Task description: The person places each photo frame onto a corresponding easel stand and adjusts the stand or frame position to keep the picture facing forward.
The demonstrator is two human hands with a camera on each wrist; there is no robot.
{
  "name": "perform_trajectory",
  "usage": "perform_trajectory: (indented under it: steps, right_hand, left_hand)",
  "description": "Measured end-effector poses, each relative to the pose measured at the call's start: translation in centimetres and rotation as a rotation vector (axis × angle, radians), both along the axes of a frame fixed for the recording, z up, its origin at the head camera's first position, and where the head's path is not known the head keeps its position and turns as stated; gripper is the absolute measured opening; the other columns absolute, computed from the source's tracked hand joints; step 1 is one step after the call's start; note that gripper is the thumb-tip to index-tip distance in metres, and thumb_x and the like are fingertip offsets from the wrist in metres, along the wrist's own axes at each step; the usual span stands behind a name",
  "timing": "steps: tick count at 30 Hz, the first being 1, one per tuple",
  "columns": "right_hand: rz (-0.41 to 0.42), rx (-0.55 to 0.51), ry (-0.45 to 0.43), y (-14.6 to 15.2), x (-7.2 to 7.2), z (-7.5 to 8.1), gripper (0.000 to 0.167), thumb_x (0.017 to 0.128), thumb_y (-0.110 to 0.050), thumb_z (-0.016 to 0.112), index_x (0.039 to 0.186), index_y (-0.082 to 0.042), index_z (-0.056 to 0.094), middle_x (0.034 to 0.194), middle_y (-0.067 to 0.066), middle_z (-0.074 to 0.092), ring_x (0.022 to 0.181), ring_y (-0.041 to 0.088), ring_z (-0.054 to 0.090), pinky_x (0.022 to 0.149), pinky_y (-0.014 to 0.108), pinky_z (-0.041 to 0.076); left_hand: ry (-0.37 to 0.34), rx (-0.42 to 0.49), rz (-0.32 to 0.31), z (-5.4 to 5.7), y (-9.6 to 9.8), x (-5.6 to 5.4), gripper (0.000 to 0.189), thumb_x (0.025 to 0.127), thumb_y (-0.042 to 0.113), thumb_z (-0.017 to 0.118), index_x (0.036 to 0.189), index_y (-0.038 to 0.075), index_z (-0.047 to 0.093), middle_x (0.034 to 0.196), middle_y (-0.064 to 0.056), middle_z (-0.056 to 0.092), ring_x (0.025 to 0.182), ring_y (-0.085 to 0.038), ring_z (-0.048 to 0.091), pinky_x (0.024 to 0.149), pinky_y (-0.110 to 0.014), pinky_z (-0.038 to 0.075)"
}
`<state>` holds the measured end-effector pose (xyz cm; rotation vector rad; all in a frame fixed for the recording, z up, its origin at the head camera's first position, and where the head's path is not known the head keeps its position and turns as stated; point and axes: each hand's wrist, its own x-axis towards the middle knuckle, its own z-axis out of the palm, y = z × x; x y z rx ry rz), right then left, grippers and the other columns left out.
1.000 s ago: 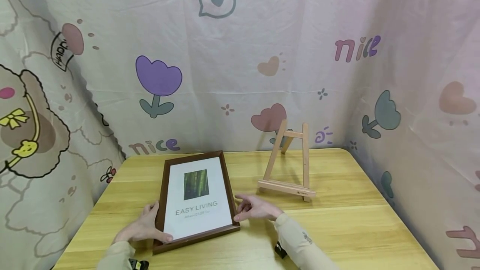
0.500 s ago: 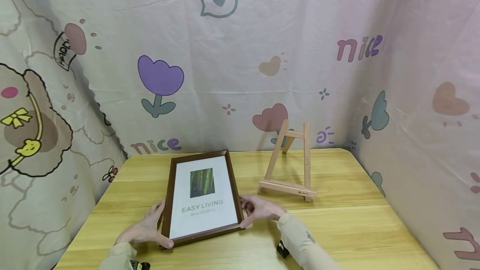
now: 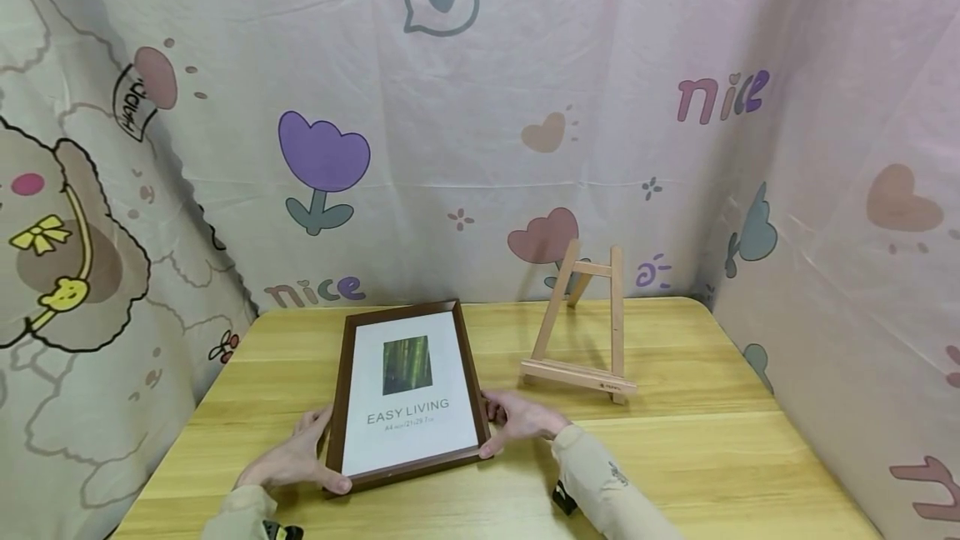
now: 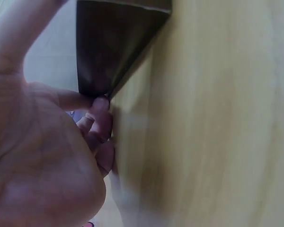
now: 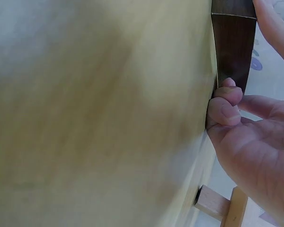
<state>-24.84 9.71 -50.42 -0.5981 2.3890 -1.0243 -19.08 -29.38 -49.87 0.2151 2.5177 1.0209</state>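
Note:
A brown picture frame (image 3: 408, 440) lies at a slant on the table, holding a white sheet with a small green forest picture and the words EASY LIVING. My left hand (image 3: 296, 457) grips its left side near the lower corner, thumb on the front rim. On the opposite side, my right hand (image 3: 521, 419) holds the lower right corner with thumb and curled fingers. Both wrist views show fingertips tucked low against the dark frame side (image 4: 116, 42), close to the tabletop. What the fingertips do beneath the frame is hidden.
To the right of the frame stands a small wooden easel (image 3: 577, 373) with a front ledge. The yellow wood-grain table (image 3: 675, 457) ends at a patterned cloth backdrop (image 3: 450, 123), which also hangs at both sides.
The frame has shifted slightly to the right and turned a little. My right hand's fingers have closed on its right edge; earlier they were beside it. The easel stays put.

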Motion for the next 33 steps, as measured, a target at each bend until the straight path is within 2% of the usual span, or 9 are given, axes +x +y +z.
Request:
perform_trajectory:
  steps: [3, 5, 7, 10, 12, 15, 19, 23, 33]
  right_hand:
    - [-0.004, 0.01, 0.007, -0.04, 0.05, -0.05, 0.104, 0.069, -0.021, 0.091, 0.154, 0.002, 0.034, 0.158, 0.024, 0.038, 0.146, 0.044, 0.037, 0.122, 0.062, 0.031]
    - [-0.002, 0.006, 0.015, -0.05, 0.0, -0.17, 0.104, 0.07, -0.022, 0.091, 0.153, 0.002, 0.035, 0.156, 0.023, 0.042, 0.144, 0.042, 0.04, 0.121, 0.06, 0.033]
    - [0.005, -0.002, 0.024, -0.03, -0.06, -0.25, 0.103, 0.07, -0.021, 0.091, 0.153, 0.003, 0.035, 0.145, 0.02, 0.052, 0.132, 0.037, 0.051, 0.116, 0.053, 0.043]
    - [0.015, -0.026, 0.025, 0.09, -0.11, -0.3, 0.102, 0.071, -0.018, 0.09, 0.153, 0.004, 0.034, 0.121, 0.011, 0.061, 0.103, 0.024, 0.059, 0.093, 0.035, 0.055]
    - [0.022, -0.052, 0.017, 0.18, -0.15, -0.29, 0.102, 0.071, -0.016, 0.09, 0.153, 0.005, 0.033, 0.107, 0.004, 0.06, 0.087, 0.015, 0.055, 0.077, 0.024, 0.052]
    - [0.028, -0.094, 0.004, 0.32, -0.12, -0.23, 0.102, 0.072, -0.012, 0.089, 0.154, 0.004, 0.032, 0.103, 0.002, 0.058, 0.079, 0.011, 0.051, 0.067, 0.018, 0.048]
    - [0.038, -0.133, 0.008, 0.43, -0.14, -0.26, 0.104, 0.073, -0.009, 0.088, 0.156, 0.002, 0.028, 0.102, 0.005, 0.059, 0.076, 0.01, 0.051, 0.064, 0.017, 0.047]
    - [0.034, -0.145, 0.008, 0.53, -0.19, -0.36, 0.106, 0.073, -0.009, 0.088, 0.158, -0.002, 0.024, 0.101, 0.005, 0.06, 0.075, 0.01, 0.052, 0.064, 0.016, 0.048]
    - [0.036, -0.147, 0.045, 0.84, -0.48, -0.45, 0.109, 0.076, -0.013, 0.086, 0.161, -0.01, 0.018, 0.1, 0.004, 0.06, 0.079, 0.01, 0.054, 0.07, 0.018, 0.05]
  left_hand:
    - [-0.005, 0.001, -0.006, 0.11, -0.03, 0.09, 0.138, 0.067, 0.043, 0.092, 0.156, -0.012, 0.001, 0.151, -0.042, 0.007, 0.138, -0.064, 0.018, 0.103, -0.08, 0.034]
    - [-0.01, 0.003, -0.011, 0.13, -0.09, 0.09, 0.137, 0.069, 0.043, 0.091, 0.156, -0.012, 0.0, 0.151, -0.043, 0.006, 0.138, -0.065, 0.015, 0.103, -0.081, 0.033]
    - [-0.016, 0.006, -0.012, 0.12, -0.14, 0.06, 0.137, 0.069, 0.043, 0.09, 0.156, -0.011, -0.001, 0.152, -0.043, 0.005, 0.139, -0.066, 0.013, 0.104, -0.081, 0.032]
    - [-0.017, 0.01, -0.018, 0.12, -0.19, 0.05, 0.137, 0.07, 0.044, 0.09, 0.156, -0.011, -0.001, 0.151, -0.043, 0.005, 0.138, -0.066, 0.013, 0.104, -0.081, 0.031]
    - [-0.018, 0.014, -0.018, 0.09, -0.21, 0.07, 0.137, 0.07, 0.044, 0.09, 0.157, -0.01, -0.002, 0.151, -0.043, 0.005, 0.139, -0.066, 0.012, 0.104, -0.082, 0.03]
    - [-0.017, 0.019, -0.019, -0.03, -0.23, 0.15, 0.136, 0.071, 0.042, 0.09, 0.157, -0.009, -0.003, 0.152, -0.044, 0.003, 0.14, -0.068, 0.007, 0.104, -0.085, 0.025]
    - [-0.008, 0.014, -0.014, -0.23, -0.21, 0.22, 0.139, 0.071, 0.04, 0.09, 0.158, -0.005, -0.008, 0.154, -0.046, -0.004, 0.14, -0.071, -0.002, 0.105, -0.088, 0.012]
    - [0.003, 0.03, -0.005, -0.36, -0.14, 0.27, 0.141, 0.071, 0.038, 0.09, 0.157, -0.002, -0.014, 0.156, -0.047, -0.008, 0.141, -0.07, -0.004, 0.105, -0.087, 0.005]
    - [0.038, 0.155, -0.016, -0.63, 0.0, 0.11, 0.14, 0.075, 0.028, 0.088, 0.156, 0.002, -0.024, 0.162, -0.035, -0.019, 0.145, -0.064, -0.006, 0.11, -0.082, 0.005]
